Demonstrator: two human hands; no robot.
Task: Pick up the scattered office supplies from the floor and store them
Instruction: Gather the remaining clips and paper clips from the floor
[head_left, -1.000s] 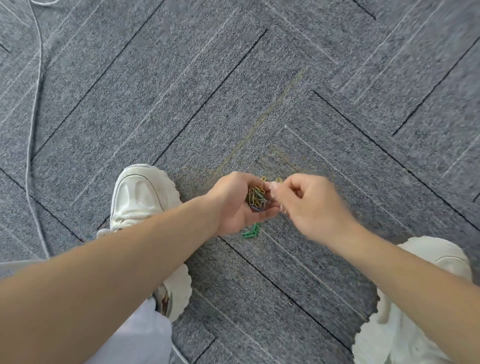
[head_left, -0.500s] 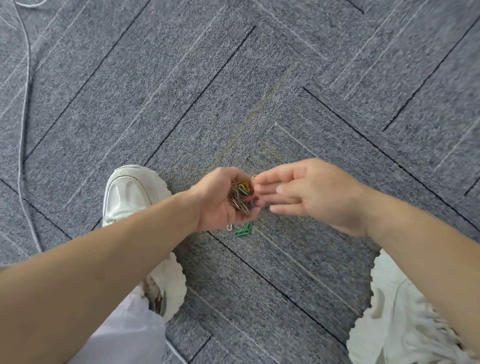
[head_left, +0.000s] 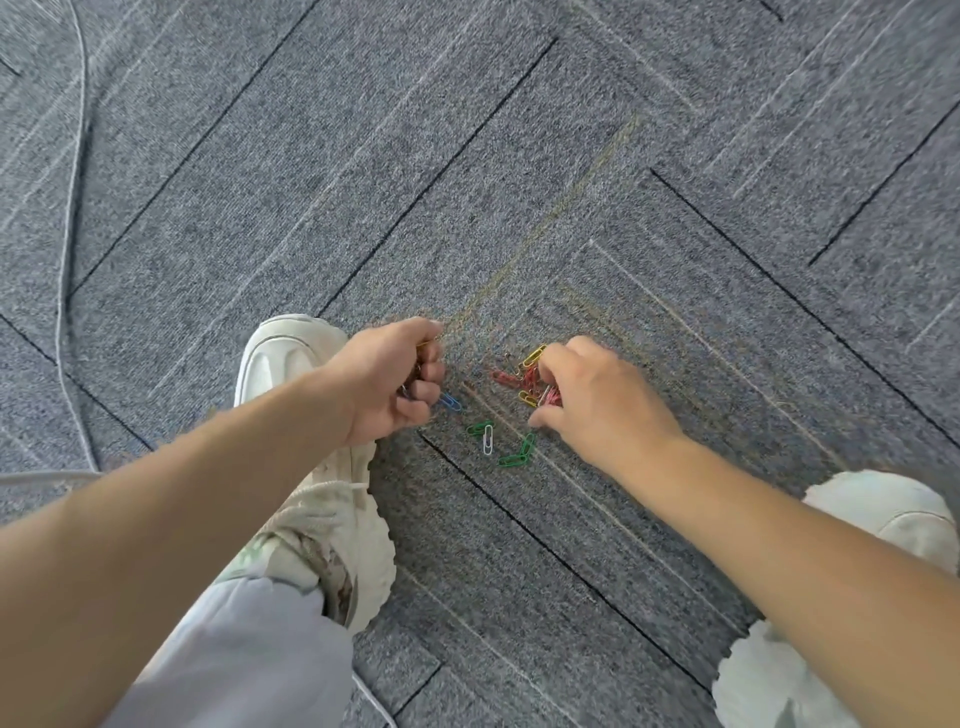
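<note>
Clips (head_left: 527, 382): red/yellow pile on carpet (head_left: 519, 156); green, white, blue loose btwn hands.
L hand (head_left: 395, 382): tight fist round a bunch of clips, by shoe (head_left: 280, 358).
R hand (head_left: 597, 400): fingers curled down, pinching at pile.

Nothing here can be read. No lettering, number or brand mark shows on the white shoe (head_left: 291, 364) just left of the paper clips (head_left: 524, 384). None shows on the clips themselves or on the grey carpet (head_left: 519, 156) under them.
</note>
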